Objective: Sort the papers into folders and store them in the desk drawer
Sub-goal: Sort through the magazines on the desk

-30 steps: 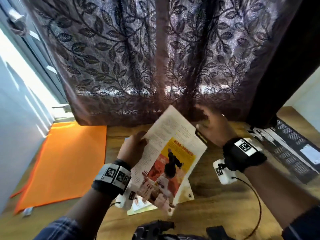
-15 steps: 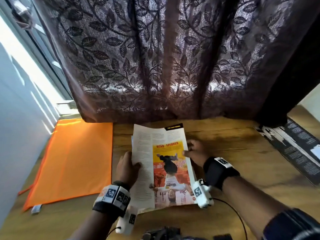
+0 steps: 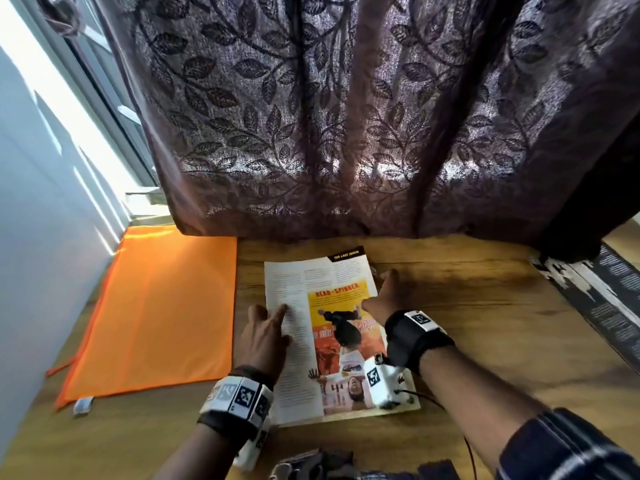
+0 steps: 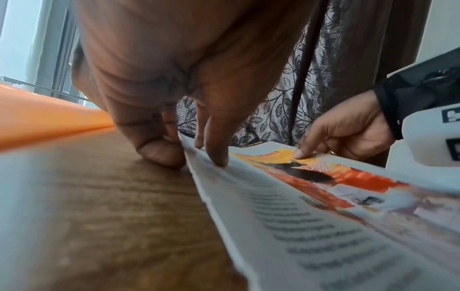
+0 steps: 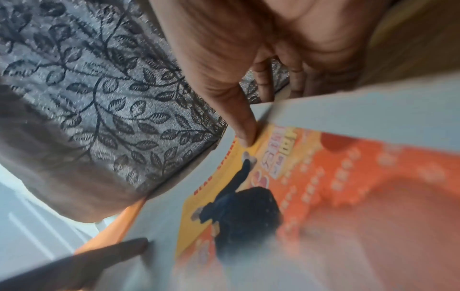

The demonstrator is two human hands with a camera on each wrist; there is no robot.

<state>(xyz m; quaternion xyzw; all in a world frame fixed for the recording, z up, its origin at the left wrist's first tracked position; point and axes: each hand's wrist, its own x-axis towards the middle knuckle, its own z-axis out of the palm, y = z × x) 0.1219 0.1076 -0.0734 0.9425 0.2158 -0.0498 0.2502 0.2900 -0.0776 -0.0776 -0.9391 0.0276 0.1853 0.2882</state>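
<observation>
A stack of papers (image 3: 332, 341) lies flat in the middle of the wooden desk (image 3: 485, 323), topped by a magazine page with an orange and yellow picture. My left hand (image 3: 268, 320) is at the stack's left edge. In the left wrist view one fingertip presses down on the page (image 4: 323, 216) and another digit rests on the desk against the edge. My right hand (image 3: 381, 289) holds the right edge, its thumb on the picture (image 5: 323, 177) and its fingers curled over the side. An orange folder (image 3: 156, 313) lies closed to the left.
A patterned curtain (image 3: 346, 133) hangs down to the desk's back edge just behind the papers. Dark printed sheets (image 3: 602, 299) lie at the far right. A pale wall (image 3: 34, 237) bounds the desk on the left, close to the folder.
A second ago both hands held the stack up off the desk, tilted. It has come down flat and straight, and the hands have slid to its side edges.
</observation>
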